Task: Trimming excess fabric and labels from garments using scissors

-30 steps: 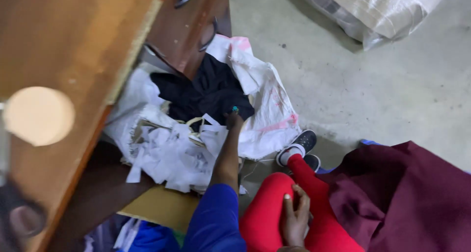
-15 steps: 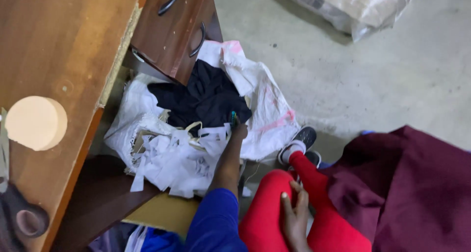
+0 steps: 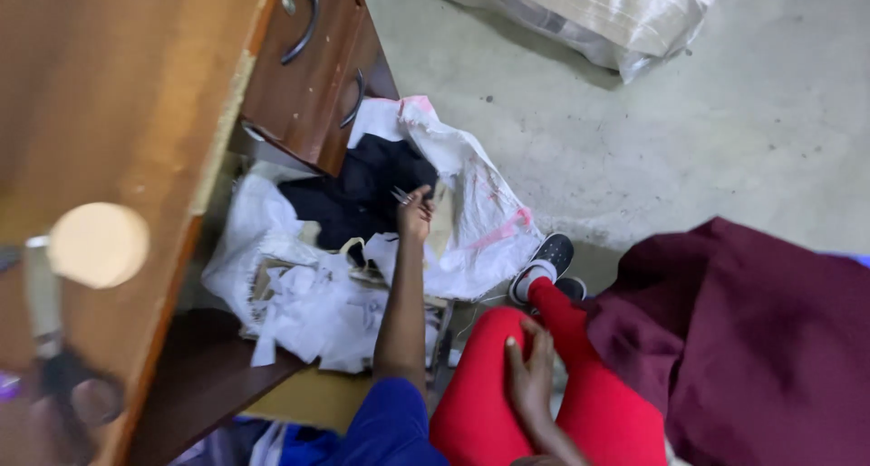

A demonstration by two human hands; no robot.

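Observation:
My left hand (image 3: pixel 415 214) reaches down into an open white sack (image 3: pixel 480 221) on the floor, beside a black cloth (image 3: pixel 358 194). Its fingers are closed around a small thin metal tool (image 3: pixel 400 195) whose pale points stick out to the left. White fabric scraps (image 3: pixel 313 307) are heaped in the near part of the sack, left of my forearm. My right hand (image 3: pixel 530 375) lies flat on my red-trousered thigh (image 3: pixel 485 384) and holds nothing. A blue sleeve covers my left upper arm.
A wooden desk (image 3: pixel 118 131) with handled drawers (image 3: pixel 304 67) stands at the left, with a blurred round pale object (image 3: pixel 98 245) on top. A maroon cloth (image 3: pixel 761 339) lies at the right. A wrapped bundle (image 3: pixel 598 13) sits on the concrete floor at the back. My black shoe (image 3: pixel 544 257) is by the sack.
My left hand has moved a little farther over the black cloth in the sack. The view has shifted, and my right hand stays on the thigh.

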